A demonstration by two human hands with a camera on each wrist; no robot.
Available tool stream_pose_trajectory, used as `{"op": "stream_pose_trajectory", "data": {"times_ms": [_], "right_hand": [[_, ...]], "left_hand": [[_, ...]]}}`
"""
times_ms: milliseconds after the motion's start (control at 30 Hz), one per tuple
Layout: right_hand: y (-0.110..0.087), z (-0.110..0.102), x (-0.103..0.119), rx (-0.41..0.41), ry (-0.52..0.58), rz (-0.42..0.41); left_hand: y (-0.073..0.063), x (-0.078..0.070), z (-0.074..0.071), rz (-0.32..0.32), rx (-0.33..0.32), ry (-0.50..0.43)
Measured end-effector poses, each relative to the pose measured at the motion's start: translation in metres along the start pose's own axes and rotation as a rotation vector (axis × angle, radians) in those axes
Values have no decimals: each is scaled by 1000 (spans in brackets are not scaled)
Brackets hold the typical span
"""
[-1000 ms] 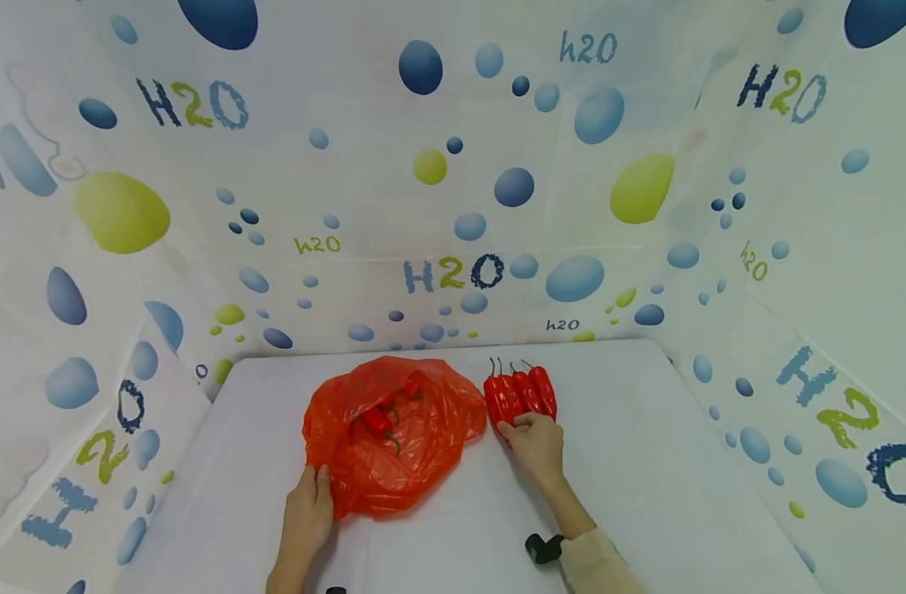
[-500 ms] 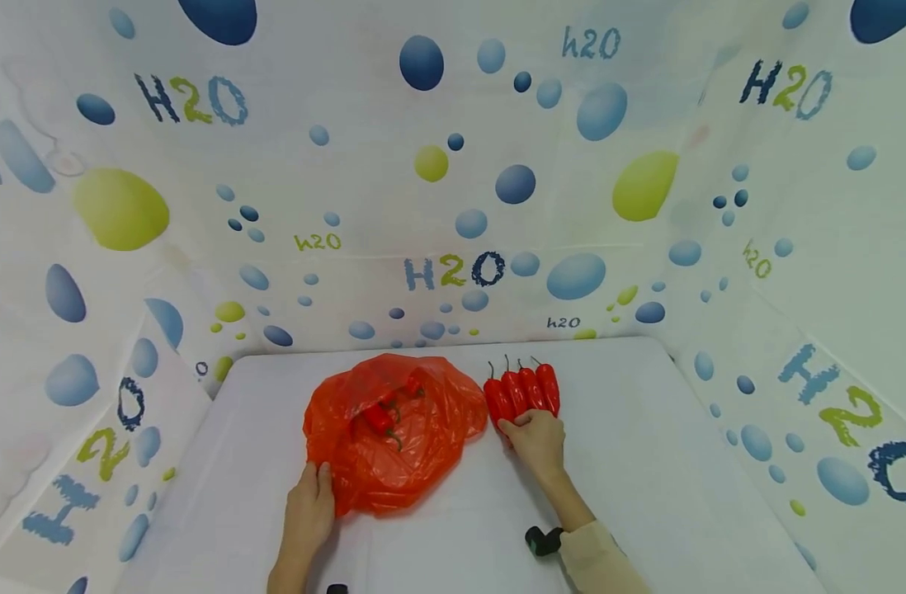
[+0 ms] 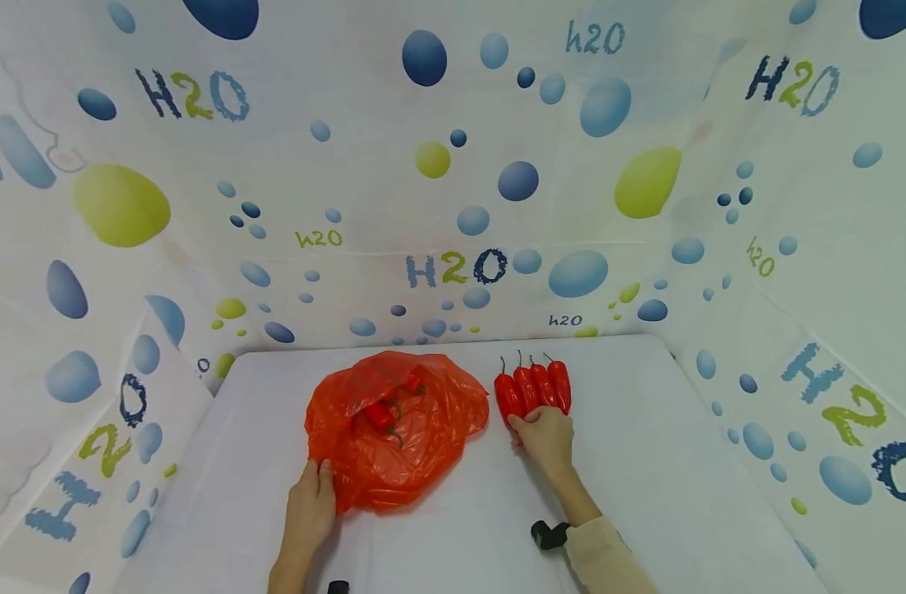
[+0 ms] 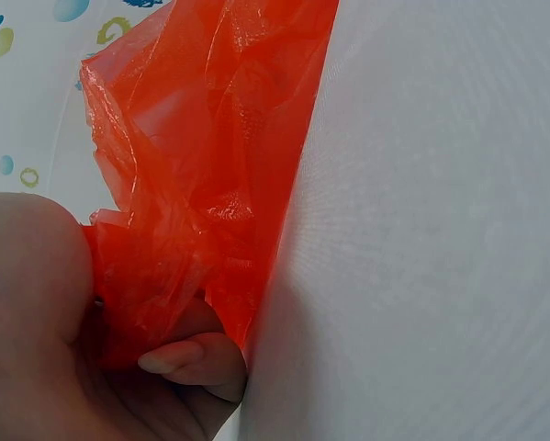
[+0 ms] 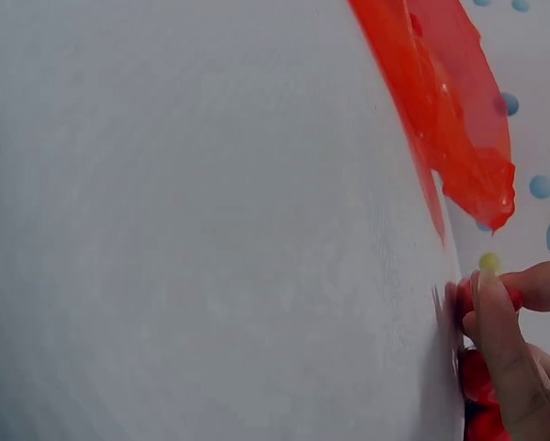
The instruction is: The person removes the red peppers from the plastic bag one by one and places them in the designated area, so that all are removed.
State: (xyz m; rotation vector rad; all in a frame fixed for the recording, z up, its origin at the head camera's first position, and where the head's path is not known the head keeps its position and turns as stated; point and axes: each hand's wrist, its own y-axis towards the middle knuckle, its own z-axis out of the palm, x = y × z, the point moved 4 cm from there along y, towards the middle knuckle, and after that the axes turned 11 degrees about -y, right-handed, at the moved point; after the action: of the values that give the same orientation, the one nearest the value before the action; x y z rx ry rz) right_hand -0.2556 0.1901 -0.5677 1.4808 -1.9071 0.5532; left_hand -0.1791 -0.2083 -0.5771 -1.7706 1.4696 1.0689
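A crumpled, orange-red plastic bag [image 3: 423, 470] lies on the table with its mouth towards me. Several red chili peppers [image 3: 381, 415] with green stems show inside. My left hand [image 3: 309, 499] grips the bag's near left edge; in the left wrist view thin plastic [image 4: 155, 285] is bunched between thumb and curled fingers. Right of the bag, several glossy red chili peppers lie side by side in a row, stems pointing away. My right hand [image 3: 548, 441] pinches the leftmost chili pepper [image 3: 507, 396] by its near end and covers the lower parts of the others [image 3: 544, 384].
A white table [image 3: 646, 478] spreads under everything. Curtains [image 3: 364, 165] printed with bubbles and "H2O" stand behind and at both sides. A small black device [image 3: 549, 535] sits at my right wrist, and part of another dark one [image 3: 338, 587] shows by the left.
My right hand and the row of chili peppers have shifted slightly right, so a gap now separates them from the bag. The left hand keeps its place on the bag.
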Motion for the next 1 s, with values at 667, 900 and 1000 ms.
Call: {"op": "stream_pose_trajectory", "data": {"times_ms": [667,900,1000], "right_hand": [[9,-13,-14,11,-35,32],[10,-13,-14,61,-86,40],[10,-13,-13,77,-93,44]], "left_hand": [[-1,2,1,-14,-1,1],[-1,2,0,-9,-3,-6],[-1,1,0,-7,-1,-11]]}}
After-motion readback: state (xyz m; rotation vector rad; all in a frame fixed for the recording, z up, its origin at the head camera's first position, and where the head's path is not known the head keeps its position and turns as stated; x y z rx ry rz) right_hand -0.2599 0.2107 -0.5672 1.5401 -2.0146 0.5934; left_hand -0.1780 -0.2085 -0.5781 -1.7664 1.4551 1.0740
